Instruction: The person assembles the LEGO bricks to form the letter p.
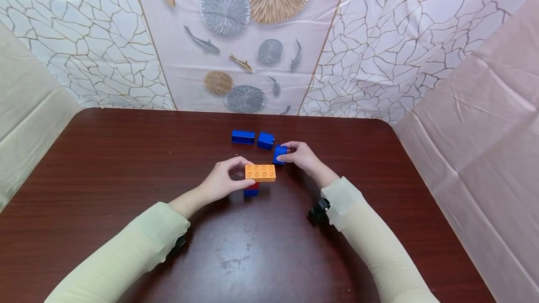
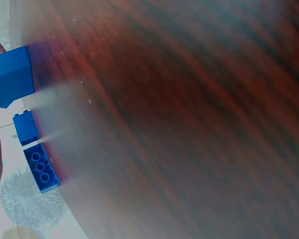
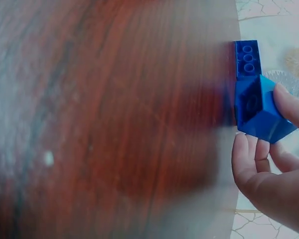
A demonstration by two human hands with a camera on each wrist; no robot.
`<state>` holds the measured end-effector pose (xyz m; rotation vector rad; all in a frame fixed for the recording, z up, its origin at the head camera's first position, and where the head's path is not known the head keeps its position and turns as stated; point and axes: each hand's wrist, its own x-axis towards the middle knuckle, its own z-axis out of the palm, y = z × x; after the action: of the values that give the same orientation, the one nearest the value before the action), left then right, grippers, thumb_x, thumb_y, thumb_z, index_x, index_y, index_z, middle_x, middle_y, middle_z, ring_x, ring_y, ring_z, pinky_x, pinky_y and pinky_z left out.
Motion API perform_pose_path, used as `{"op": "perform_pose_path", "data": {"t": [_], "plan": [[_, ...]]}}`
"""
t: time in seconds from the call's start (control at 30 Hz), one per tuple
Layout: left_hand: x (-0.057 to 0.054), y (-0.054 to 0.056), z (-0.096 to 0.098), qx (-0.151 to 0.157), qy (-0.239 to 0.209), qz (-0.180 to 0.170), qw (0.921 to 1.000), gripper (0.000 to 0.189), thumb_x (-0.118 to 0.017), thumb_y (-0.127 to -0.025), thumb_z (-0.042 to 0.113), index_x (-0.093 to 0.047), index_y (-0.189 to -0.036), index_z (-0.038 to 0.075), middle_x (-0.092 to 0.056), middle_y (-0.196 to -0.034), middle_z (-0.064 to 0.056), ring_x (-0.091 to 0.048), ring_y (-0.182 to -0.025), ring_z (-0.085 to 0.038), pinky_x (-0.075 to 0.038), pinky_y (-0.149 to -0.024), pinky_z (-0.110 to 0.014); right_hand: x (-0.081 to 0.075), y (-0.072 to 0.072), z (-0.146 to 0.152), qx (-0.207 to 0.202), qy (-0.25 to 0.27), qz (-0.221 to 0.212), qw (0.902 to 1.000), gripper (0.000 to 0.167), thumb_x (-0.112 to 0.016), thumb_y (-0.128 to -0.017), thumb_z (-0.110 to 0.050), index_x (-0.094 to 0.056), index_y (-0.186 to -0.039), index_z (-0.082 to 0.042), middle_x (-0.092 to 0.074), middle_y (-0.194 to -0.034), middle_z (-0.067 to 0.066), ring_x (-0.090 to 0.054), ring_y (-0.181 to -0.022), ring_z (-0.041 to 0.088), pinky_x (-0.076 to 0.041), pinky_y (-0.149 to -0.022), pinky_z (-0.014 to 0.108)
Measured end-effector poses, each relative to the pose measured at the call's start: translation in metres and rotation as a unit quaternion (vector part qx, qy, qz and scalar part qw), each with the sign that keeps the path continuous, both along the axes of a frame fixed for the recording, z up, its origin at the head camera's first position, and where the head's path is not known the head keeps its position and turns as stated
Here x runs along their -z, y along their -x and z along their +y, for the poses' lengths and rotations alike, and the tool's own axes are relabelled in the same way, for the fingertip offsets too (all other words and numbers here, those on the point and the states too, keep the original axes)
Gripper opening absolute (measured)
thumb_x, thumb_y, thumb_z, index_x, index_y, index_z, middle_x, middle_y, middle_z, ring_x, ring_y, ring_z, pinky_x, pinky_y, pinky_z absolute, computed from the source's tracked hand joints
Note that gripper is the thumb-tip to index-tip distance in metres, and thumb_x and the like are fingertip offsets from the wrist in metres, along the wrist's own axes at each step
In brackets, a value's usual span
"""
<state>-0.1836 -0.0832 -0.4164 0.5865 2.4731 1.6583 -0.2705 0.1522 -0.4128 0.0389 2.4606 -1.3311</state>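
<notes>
My left hand (image 1: 221, 181) grips a small stack of toy bricks between thumb and fingers. On top is an orange brick (image 1: 260, 173) with two rows of studs; under it show a red brick (image 1: 254, 185) and a blue brick (image 1: 251, 193). The left wrist view catches that lower blue brick (image 2: 12, 74) at its left edge, with a sloped side. To the right, my right hand (image 1: 304, 157) pinches a blue sloped brick (image 1: 278, 154), studs up. In the right wrist view its hollow underside is turned to the camera, thumb on one face.
Two more blue bricks lie just beyond the hands on the dark wooden table (image 1: 126, 162): a long one (image 1: 243, 137) on its side, hollow underside showing, and a shorter one (image 1: 265, 140) beside it. Patterned cloth (image 1: 366, 60) hangs behind the table's far edge.
</notes>
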Motion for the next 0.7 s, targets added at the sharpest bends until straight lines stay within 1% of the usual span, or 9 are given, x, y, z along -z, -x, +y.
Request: {"op": "perform_pose_path", "data": {"t": [0.1,0.17,0.27,0.5,0.63,0.7], "plan": [[0.000,0.000,0.000,-0.003,0.001,-0.004,1.0000,0.032,-0.076,-0.078,0.023,-0.063,-0.105,0.014,-0.067,-0.106,-0.004,-0.064,-0.092,-0.015,-0.054,-0.086,-0.034,-0.003,-0.001,0.003,-0.001,0.007,0.023,0.9997,0.044,-0.071,-0.082,-0.012,-0.056,-0.123,-0.004,-0.059,-0.121,0.016,-0.053,-0.100,0.024,-0.046,-0.095,0.035],[0.000,0.000,0.000,-0.003,0.001,-0.005,1.0000,0.032,-0.077,-0.078,0.023,-0.063,-0.105,0.014,-0.067,-0.106,-0.004,-0.064,-0.092,-0.016,-0.053,-0.086,-0.035,-0.004,-0.002,0.005,-0.003,0.015,0.039,0.9991,0.044,-0.072,-0.081,-0.010,-0.057,-0.122,-0.004,-0.059,-0.119,0.017,-0.053,-0.099,0.024,-0.046,-0.094,0.035],[0.001,0.000,0.000,-0.004,-0.001,-0.009,1.0000,0.033,-0.077,-0.077,0.024,-0.063,-0.105,0.014,-0.067,-0.106,-0.005,-0.064,-0.092,-0.017,-0.054,-0.086,-0.036,-0.007,-0.004,0.006,-0.005,0.021,0.052,0.9984,0.043,-0.072,-0.080,-0.009,-0.058,-0.121,-0.005,-0.061,-0.116,0.016,-0.053,-0.097,0.024,-0.047,-0.092,0.034],[0.002,0.000,0.001,-0.009,0.000,-0.017,0.9998,0.034,-0.077,-0.078,0.021,-0.063,-0.107,0.011,-0.067,-0.107,-0.007,-0.064,-0.093,-0.019,-0.053,-0.088,-0.038,-0.017,-0.012,0.007,-0.014,0.032,0.053,0.9980,0.041,-0.072,-0.080,-0.009,-0.059,-0.119,-0.008,-0.061,-0.117,0.015,-0.054,-0.100,0.026,-0.047,-0.095,0.038],[-0.003,-0.002,0.002,-0.012,0.004,-0.020,0.9997,0.033,-0.075,-0.079,0.014,-0.062,-0.108,0.008,-0.066,-0.108,-0.011,-0.063,-0.094,-0.023,-0.053,-0.088,-0.040,-0.023,-0.016,0.007,-0.024,0.038,0.060,0.9972,0.042,-0.073,-0.080,-0.011,-0.059,-0.119,-0.008,-0.061,-0.116,0.015,-0.055,-0.099,0.026,-0.048,-0.092,0.036],[-0.010,-0.006,0.003,-0.012,0.007,-0.020,0.9997,0.031,-0.074,-0.079,0.010,-0.061,-0.107,0.005,-0.066,-0.108,-0.013,-0.063,-0.094,-0.024,-0.053,-0.087,-0.042,-0.027,-0.018,0.007,-0.030,0.043,0.065,0.9965,0.042,-0.073,-0.080,-0.012,-0.059,-0.119,-0.008,-0.062,-0.115,0.015,-0.056,-0.097,0.025,-0.049,-0.089,0.034]]}}
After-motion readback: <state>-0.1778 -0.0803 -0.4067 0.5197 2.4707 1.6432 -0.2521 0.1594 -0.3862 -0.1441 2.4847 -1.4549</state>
